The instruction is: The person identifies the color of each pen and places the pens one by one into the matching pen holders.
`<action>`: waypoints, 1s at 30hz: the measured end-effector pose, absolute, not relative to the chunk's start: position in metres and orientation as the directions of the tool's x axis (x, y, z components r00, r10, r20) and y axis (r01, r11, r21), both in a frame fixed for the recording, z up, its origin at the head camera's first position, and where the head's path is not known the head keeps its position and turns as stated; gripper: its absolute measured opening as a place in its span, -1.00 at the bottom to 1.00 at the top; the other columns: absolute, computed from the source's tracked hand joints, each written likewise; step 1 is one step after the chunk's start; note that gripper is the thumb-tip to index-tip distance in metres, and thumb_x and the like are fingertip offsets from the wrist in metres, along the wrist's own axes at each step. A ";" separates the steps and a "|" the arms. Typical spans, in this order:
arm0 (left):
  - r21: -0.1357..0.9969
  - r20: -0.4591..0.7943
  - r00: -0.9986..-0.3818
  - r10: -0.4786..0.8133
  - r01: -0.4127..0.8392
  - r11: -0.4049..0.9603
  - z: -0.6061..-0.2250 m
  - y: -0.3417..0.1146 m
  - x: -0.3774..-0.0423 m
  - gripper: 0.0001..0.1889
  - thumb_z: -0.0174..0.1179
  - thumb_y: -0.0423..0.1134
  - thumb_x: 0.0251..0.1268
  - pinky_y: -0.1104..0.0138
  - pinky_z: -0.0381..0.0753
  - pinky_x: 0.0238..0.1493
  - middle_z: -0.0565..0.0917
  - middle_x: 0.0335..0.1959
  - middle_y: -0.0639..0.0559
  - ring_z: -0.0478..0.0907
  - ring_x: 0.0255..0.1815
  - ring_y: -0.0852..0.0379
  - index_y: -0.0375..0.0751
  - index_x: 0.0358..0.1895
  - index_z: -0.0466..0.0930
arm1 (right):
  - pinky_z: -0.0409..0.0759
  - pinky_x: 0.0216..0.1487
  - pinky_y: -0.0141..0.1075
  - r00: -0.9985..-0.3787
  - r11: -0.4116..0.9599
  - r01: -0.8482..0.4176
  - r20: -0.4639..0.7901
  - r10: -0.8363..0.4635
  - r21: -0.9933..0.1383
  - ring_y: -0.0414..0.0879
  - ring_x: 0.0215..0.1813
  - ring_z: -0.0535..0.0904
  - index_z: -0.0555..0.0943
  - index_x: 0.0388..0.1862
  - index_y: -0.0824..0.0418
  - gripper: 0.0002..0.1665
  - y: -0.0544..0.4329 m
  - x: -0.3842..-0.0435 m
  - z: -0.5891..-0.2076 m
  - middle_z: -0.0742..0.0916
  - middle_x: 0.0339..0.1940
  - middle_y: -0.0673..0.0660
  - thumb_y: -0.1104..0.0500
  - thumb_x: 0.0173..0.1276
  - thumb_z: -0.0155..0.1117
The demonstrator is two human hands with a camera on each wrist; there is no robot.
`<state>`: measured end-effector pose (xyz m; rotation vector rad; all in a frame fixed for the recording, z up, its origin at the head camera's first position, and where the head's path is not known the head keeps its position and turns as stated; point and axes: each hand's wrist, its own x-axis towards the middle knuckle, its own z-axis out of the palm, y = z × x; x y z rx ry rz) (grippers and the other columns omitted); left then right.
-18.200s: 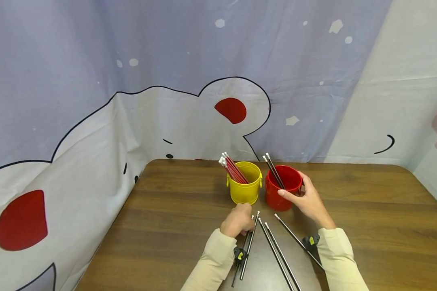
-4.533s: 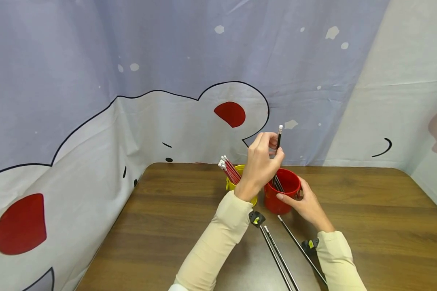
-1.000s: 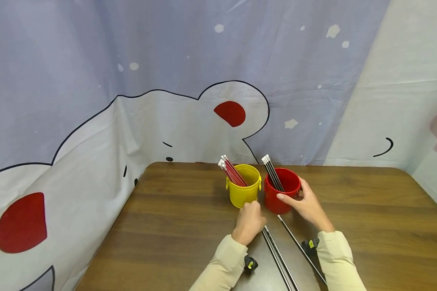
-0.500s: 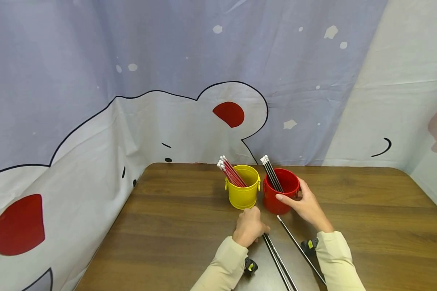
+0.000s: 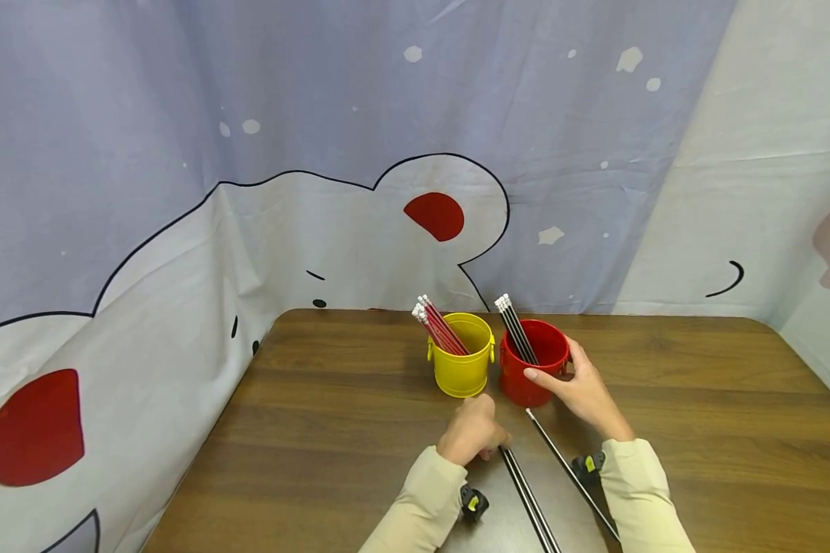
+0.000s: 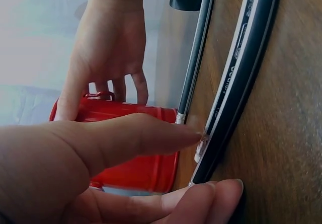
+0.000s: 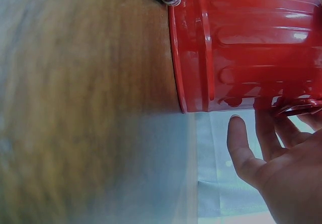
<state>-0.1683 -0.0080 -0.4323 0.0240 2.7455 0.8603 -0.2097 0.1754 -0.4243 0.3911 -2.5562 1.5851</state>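
Note:
Near the table's middle, my left hand (image 5: 473, 430) pinches the eraser ends of two black pencils (image 5: 529, 499) that lie close side by side. In the left wrist view its thumb (image 6: 166, 135) presses one pencil near the ferrule, and its fingertips (image 6: 221, 191) sit against the other. My right hand (image 5: 584, 390) holds the red bucket (image 5: 521, 390) by its right side, thumb at the front near the rim, other fingers partly hidden behind. Several black pencils (image 5: 518, 330) lean in this bucket, white erasers up. Another black pencil (image 5: 567, 468) lies in front of the right hand.
A yellow bucket (image 5: 462, 378) with several red pencils (image 5: 440, 329) stands just left of the red one. The wooden table (image 5: 304, 445) ends at a printed cloth (image 5: 360, 238) at the back.
Black pencils from the table have gone into the red bucket, one in my left hand 4.5 seconds ago. That hand is back down, and two pencils have just come closer together. Right hand stays.

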 end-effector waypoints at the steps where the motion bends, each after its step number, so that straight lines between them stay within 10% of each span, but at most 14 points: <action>1: 0.563 -0.254 -0.963 0.095 -0.068 0.824 -0.432 -0.008 -0.168 -0.68 0.42 -0.21 -0.14 0.40 0.30 -0.80 0.54 -0.84 -0.06 0.49 -0.83 0.09 -0.21 -0.74 0.44 | 0.48 -0.03 -0.34 -0.960 0.421 -0.277 0.229 -0.163 -0.864 0.04 0.06 0.41 0.14 0.36 0.25 -0.13 0.176 -0.211 -0.426 0.43 0.21 0.24 0.07 0.16 0.35; 12: 0.547 -0.206 -0.975 0.088 -0.040 0.836 -0.433 -0.005 -0.168 -0.70 0.43 -0.27 -0.19 0.41 0.31 -0.82 0.45 -0.92 0.00 0.42 -0.90 0.13 -0.20 -0.75 0.44 | 0.45 0.00 -0.39 -0.966 0.407 -0.255 0.209 -0.154 -0.877 0.00 0.11 0.42 0.14 0.38 0.09 -0.08 0.185 -0.227 -0.450 0.42 0.25 0.13 0.00 0.11 0.38; 21: 0.426 -0.159 -0.984 0.074 -0.001 0.905 -0.434 0.004 -0.162 -0.80 0.29 -0.30 -0.11 0.43 0.32 -0.86 0.42 -0.85 0.03 0.32 -0.97 0.19 -0.19 -0.73 0.48 | 0.41 0.11 0.03 -0.961 0.395 -0.270 0.219 -0.169 -0.878 0.14 0.12 0.41 0.13 0.36 0.27 -0.11 0.176 -0.210 -0.425 0.40 0.24 0.27 0.08 0.16 0.34; 30: 0.408 -0.114 -0.991 0.076 0.024 0.913 -0.437 0.003 -0.167 -0.92 0.28 -0.33 -0.17 0.22 0.44 -0.63 0.58 -0.59 -0.04 0.50 -0.58 -0.01 -0.20 -0.62 0.57 | 0.41 0.10 0.06 -0.962 0.386 -0.266 0.217 -0.167 -0.883 0.13 0.10 0.42 0.13 0.36 0.26 -0.11 0.176 -0.210 -0.425 0.41 0.23 0.27 0.08 0.15 0.35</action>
